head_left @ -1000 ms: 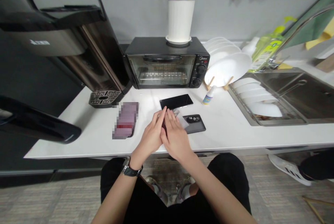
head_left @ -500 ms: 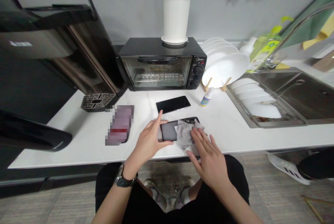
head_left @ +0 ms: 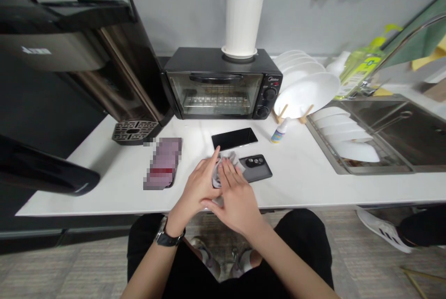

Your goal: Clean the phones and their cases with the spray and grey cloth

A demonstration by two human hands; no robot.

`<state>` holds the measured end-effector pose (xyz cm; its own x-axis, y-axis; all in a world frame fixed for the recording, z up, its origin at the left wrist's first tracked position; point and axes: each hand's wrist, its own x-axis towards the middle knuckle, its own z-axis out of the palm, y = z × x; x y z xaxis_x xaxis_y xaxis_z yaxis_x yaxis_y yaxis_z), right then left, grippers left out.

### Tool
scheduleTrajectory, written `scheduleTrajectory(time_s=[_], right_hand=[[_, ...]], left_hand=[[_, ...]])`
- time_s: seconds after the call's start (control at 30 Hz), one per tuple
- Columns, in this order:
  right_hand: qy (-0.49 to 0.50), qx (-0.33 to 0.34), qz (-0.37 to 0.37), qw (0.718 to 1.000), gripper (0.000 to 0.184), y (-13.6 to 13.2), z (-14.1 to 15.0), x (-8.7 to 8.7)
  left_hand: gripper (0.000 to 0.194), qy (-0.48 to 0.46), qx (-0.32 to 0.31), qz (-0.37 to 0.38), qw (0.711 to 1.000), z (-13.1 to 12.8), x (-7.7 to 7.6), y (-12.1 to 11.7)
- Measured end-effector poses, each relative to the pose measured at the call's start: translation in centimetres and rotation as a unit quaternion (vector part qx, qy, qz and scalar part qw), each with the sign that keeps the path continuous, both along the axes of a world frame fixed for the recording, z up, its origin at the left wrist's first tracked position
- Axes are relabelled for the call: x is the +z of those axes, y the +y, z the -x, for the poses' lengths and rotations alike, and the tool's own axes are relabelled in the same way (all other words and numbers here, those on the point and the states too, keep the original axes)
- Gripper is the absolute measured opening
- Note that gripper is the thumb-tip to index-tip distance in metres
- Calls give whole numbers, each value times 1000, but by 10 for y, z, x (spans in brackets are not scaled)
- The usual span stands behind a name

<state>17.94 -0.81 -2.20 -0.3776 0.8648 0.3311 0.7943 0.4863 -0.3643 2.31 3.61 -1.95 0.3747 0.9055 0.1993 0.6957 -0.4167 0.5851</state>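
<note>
Grey cloth [head_left: 223, 169] bunched up between both hands, mid-worktop, near the front edge. Left hand [head_left: 197, 185] and right hand [head_left: 237, 202] are together: left fingers stand up against the cloth, right fingers lie flat over it. Looks like pressure from both sides to keep the cloth wadded. Can't tell if it's a real grip or just pressing, or if anything sits inside the cloth.

Grey phone [head_left: 256, 168] lies back-up just right of the cloth, camera lenses toward the wall, probably set flat so it stays put without a hand on it. Black phone [head_left: 234, 139] lies screen-up just behind the hands, slightly apart, seemingly parked out of their way. Pixelated flat object [head_left: 162, 163] on the left, too blurred to name.

Further back, small dropper bottle [head_left: 280, 132] near the plate rack [head_left: 306, 89]. Toaster oven [head_left: 223, 89] against the wall, white utensil crock [head_left: 241, 24] on top. Worktop [head_left: 87, 182] runs right to a steel sink [head_left: 390, 131] holding a dish drainer [head_left: 341, 141].
</note>
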Motion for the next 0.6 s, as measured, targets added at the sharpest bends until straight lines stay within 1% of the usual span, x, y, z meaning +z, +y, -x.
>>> scheduleTrajectory(time_s=[0.03, 0.1, 0.17, 0.2, 0.3, 0.4, 0.43, 0.5, 0.57, 0.6], right_hand=[[2, 19, 5, 1000, 105, -5, 1, 2], [-2, 49, 7, 999, 95, -16, -7, 3], [-16, 60, 2, 998, 83, -27, -27, 2], [-26, 55, -4, 998, 78, -31, -40, 0], [-60, 6, -29, 998, 73, -37, -79, -8], [-78, -65, -55, 993, 74, -28, -104, -16], [-77, -83, -61, 992, 74, -22, -106, -18], [-66, -111, -70, 989, 78, -10, -100, -20], [-46, -123, -76, 988, 82, -1, -80, -19], [-38, -115, -74, 990, 83, 2, -67, -17]], left_hand=[[107, 1, 7, -8, 1000, 0, 0, -1], [105, -2, 8, -13, 1000, -1, 0, -3], [109, -10, -3, -3, 1000, -1, 2, -5], [112, -16, -8, 2, 1000, -1, 3, -5], [119, -34, -14, 9, 999, -1, 5, -5], [120, -37, -17, 17, 999, -1, 6, -4], [120, -37, -18, 20, 999, -1, 7, -4], [119, -40, -18, 22, 999, -2, 7, -4], [118, -44, -19, 22, 999, -2, 7, -4], [116, -46, -20, 22, 999, -2, 7, -3]])
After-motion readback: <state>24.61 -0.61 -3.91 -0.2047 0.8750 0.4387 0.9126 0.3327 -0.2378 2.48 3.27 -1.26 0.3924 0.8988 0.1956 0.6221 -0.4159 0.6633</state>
